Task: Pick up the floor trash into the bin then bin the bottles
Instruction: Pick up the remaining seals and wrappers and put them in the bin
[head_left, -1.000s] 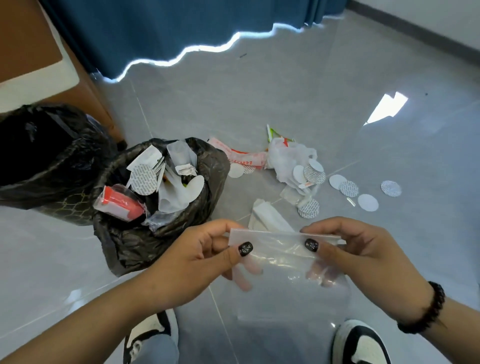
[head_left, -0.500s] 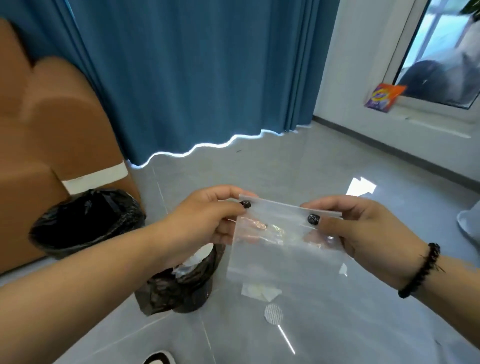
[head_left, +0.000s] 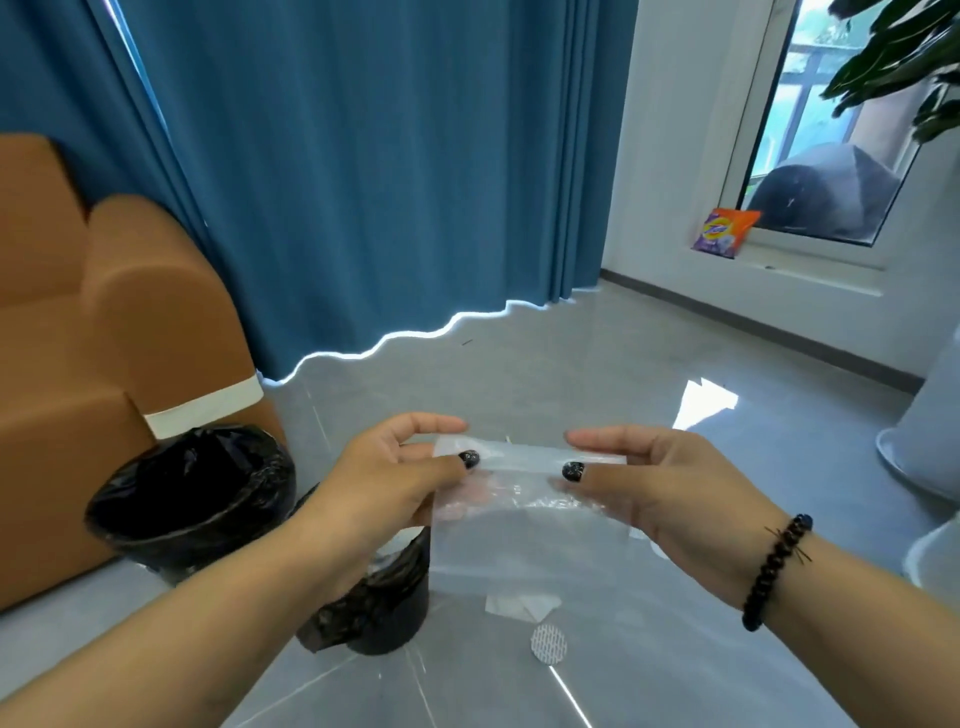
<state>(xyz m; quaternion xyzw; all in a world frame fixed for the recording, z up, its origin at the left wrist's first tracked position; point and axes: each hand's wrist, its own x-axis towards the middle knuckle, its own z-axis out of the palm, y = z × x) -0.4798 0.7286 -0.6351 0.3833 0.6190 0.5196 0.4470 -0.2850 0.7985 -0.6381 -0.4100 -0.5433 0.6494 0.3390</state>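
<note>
Clear plastic zip bag (head_left: 524, 499) held up mid-frame, just below centre, stretched between both hands above the floor (head_left: 649, 374). Left hand (head_left: 400, 478) pinches the bag's top left corner, thumb on the near face and the fingers (head_left: 441, 423) behind the strip; right hand (head_left: 670, 488) pinches the top right the same way, thumb in front, fingers (head_left: 592, 436) along the top edge. Bag hangs limp below the seal strip, crinkled, see-through, looks empty. Judgement: near weightless, floppy, a bit slick, no shape of its own; the stiffer seal strip along the top is the only sound place to hold, and a pinch there is enough. Not fragile. It will likely flutter or cling when released, so best crumpled or dropped right over a bin mouth. Two black-lined bins at lower left: a larger bin (head_left: 197, 493) by the brown sofa (head_left: 104, 322), a smaller bin (head_left: 384, 603) partly hidden behind the left forearm, just beside the bag. Still on the floor under the bag: a white paper scrap (head_left: 519, 605) and a round patterned pad (head_left: 548, 644). No bottles visible.
</note>
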